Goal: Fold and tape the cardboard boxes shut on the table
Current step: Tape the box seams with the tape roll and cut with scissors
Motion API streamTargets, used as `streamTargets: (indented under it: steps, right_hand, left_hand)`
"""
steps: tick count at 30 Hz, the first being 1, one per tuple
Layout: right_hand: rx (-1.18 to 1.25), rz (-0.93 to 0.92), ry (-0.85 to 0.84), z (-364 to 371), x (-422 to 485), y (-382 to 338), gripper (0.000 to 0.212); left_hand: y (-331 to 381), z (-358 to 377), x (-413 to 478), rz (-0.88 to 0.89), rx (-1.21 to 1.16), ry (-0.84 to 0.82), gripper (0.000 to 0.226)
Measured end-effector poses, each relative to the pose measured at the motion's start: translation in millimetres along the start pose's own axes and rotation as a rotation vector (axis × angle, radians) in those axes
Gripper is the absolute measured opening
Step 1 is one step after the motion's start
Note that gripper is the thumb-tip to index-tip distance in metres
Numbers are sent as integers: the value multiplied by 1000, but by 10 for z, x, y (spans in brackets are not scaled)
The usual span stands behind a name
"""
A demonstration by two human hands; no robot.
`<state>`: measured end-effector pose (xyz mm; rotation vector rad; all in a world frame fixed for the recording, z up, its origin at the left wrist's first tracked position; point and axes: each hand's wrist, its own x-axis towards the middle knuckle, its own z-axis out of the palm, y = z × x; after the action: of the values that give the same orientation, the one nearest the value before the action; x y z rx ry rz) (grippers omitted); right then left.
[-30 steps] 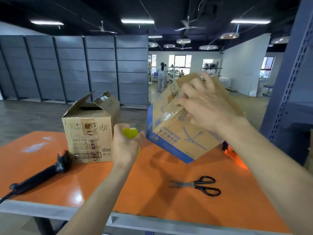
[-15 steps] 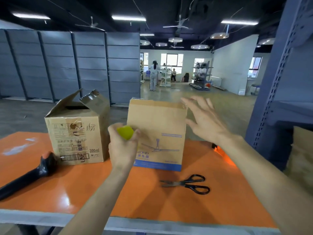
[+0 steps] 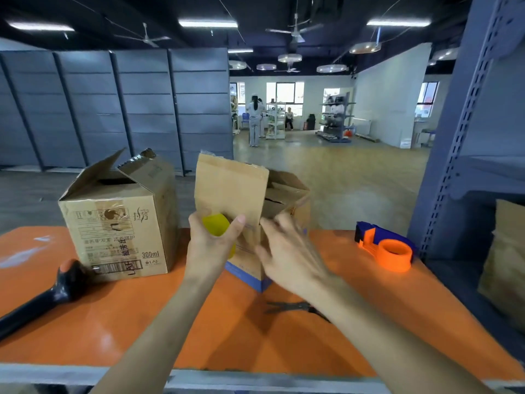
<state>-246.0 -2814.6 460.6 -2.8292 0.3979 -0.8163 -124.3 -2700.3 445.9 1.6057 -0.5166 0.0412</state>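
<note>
Orange table point(image 3: 119, 331), head view. Two cartons on it, both unsealed.

Printed carton point(image 3: 119, 223) stands upright at left-centre, its top flaps raised and partly open.

Blue-edged carton point(image 3: 247, 268) is at centre, just right of the printed one, one corner turned toward the camera. Its near flap point(image 3: 230, 189) stands straight up and the top is open, with the other flaps loose behind it.

Left hand point(image 3: 211, 248) is in front of the raised flap, fingers and thumb curled round a rounded yellow-green object point(image 3: 214, 227). What the object is, unclear.

Right hand point(image 3: 287, 251) is at the carton's near corner, fingers straight and spread, gripping nothing. It is motion-blurred, so contact with the cardboard can't be confirmed.

Orange-and-blue tape dispenser point(image 3: 389, 250) sits on the table's right side, well apart from both hands.

Scissors point(image 3: 287, 307) lie near the front, mostly hidden under the right forearm.

Black handheld tool point(image 3: 42, 297) lies at the left edge, its head just beside the printed carton.
</note>
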Motion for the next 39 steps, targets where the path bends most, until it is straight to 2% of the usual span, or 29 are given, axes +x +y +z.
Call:
streamTargets:
  steps: [3, 9, 12, 16, 18, 23, 26, 29, 34, 39]
  right_hand:
    - [-44, -86, 77, 106, -36, -298, 34]
    - [22, -227, 63, 81, -35, -254, 42]
    - [55, -146, 161, -72, -42, 12, 47]
    - [-36, 34, 308, -344, -73, 504, 41]
    - [-63, 135, 279, -440, -89, 715, 41]
    - [-3, 231, 6, -460, -138, 943, 54]
    - [16, 145, 58, -364, -214, 918, 47]
    - [54, 154, 135, -370, -181, 894, 48]
    - [96, 127, 13, -374, -96, 849, 52]
    - [123, 129, 100, -371, -83, 824, 48]
  left_hand:
    - [39, -60, -58, 3, -34, -7, 87]
    - [13, -211, -63, -34, 32, 38, 77]
    - [-8, -192, -28, -61, 88, 44, 72]
    - [26, -148, 19, -78, 145, 68, 84]
    - [52, -121, 56, -78, 172, 77, 83]
    - [48, -84, 145, -85, 169, 83, 62]
    - [4, -116, 200, -88, 127, 70, 55]
    - [2, -168, 253, -56, 117, 57, 54]
    - [9, -232, 299, -9, 99, 49, 52]
    - [-8, -276, 331, -11, 28, 67, 54]
